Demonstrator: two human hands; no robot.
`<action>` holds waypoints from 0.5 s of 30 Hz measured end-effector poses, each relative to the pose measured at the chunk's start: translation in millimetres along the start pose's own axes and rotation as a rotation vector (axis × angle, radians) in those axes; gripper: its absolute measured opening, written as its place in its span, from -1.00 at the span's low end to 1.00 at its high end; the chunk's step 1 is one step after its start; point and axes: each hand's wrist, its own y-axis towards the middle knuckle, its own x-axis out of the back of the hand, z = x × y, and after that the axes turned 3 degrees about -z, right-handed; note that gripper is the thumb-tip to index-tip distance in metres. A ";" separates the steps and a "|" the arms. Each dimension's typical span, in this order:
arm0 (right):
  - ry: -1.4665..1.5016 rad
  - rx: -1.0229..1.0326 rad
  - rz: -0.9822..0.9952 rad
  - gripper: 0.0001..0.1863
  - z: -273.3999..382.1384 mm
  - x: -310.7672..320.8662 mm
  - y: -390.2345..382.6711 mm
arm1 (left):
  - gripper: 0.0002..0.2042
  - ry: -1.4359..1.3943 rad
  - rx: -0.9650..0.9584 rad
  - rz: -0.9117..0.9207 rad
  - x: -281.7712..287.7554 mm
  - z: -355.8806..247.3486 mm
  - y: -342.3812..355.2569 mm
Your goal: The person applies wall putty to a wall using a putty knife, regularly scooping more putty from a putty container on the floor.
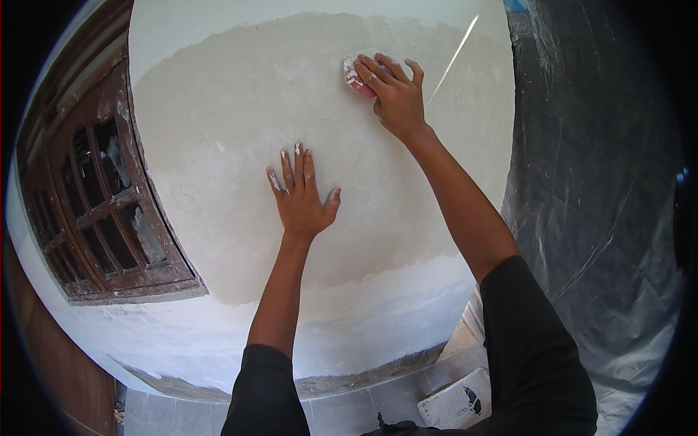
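Observation:
In front of me stands a pale wall (225,182) with a broad beige-grey patch of coating across it. My left hand (300,209) lies against the patch with its fingers spread, their tips smeared white. Higher up and to the right, my right hand (400,100) presses a pinkish-red block (356,81) to the wall. White residue covers much of the block, and my fingers hide part of it, so I cannot tell whether it is a sponge or a sanding block.
On the left is a brown wooden window (109,211) with barred panes. A dark plastic sheet (582,167) hangs at the right beside the wall's edge. Below, a white-smeared rectangular object (454,402) rests on the grey tiled floor (342,410). A thin bright streak (454,58) crosses the upper right wall.

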 end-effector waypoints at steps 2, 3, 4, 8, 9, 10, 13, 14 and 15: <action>-0.005 -0.019 0.015 -0.29 2.7 -4.3 -13.5 | -0.15 -0.003 0.004 0.002 -0.6 -0.2 0.3; 0.037 -0.045 0.030 -0.29 12.7 -4.8 -33.5 | -0.15 0.003 0.001 -0.004 -0.5 4.3 -2.1; 0.072 -0.069 0.044 -0.29 19.6 -1.5 -53.8 | -0.15 0.003 -0.005 -0.016 -1.4 5.8 -1.9; 0.106 -0.056 0.120 -0.30 41.5 28.5 -132.7 | -0.15 -0.008 -0.002 -0.025 -0.9 6.5 -2.6; 0.112 -0.041 0.165 -0.30 44.0 36.9 -134.4 | -0.14 -0.003 0.000 -0.024 -1.1 5.3 -2.1; 0.111 -0.040 0.163 -0.30 42.4 36.8 -128.9 | -0.14 0.004 0.003 -0.024 -0.7 4.6 -1.6; 0.091 -0.083 -0.009 -0.29 32.1 28.6 -72.0 | -0.14 0.008 -0.008 -0.036 -0.7 4.3 -2.4; 0.091 -0.087 -0.038 -0.28 29.6 22.0 -40.0 | -0.14 0.008 -0.009 -0.031 0.4 4.3 -3.7; 0.094 -0.078 -0.067 -0.28 25.8 13.1 -12.3 | -0.15 -0.001 0.001 -0.023 0.5 3.1 -3.4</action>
